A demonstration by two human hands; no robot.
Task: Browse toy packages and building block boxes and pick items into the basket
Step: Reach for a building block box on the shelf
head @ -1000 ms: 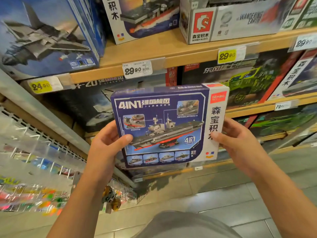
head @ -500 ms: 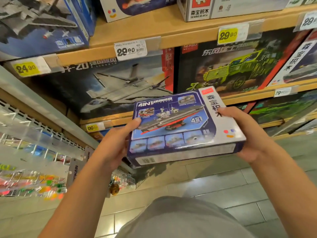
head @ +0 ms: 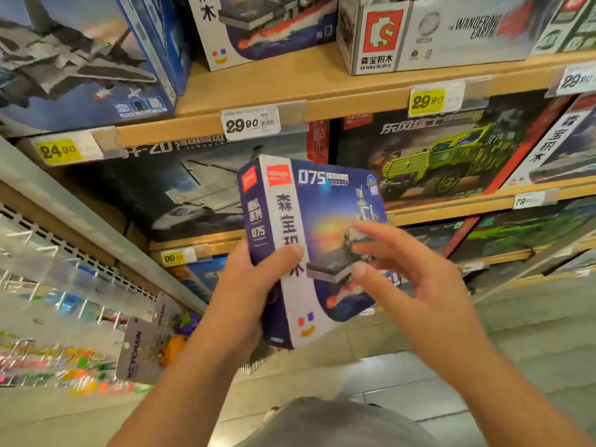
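While gripped: one box (head: 317, 240), two hands.

L hand (head: 254, 285) gripping, R hand (head: 416, 285) open

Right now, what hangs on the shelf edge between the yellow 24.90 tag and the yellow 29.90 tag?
In the head view, a white 29.90 price tag hangs between the yellow 24.90 tag and the yellow 29.90 tag, on the same wooden shelf edge.

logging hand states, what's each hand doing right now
Left hand: grips the blue building block box, thumb across its front.
Right hand: open, fingers spread in front of the box, holding nothing.
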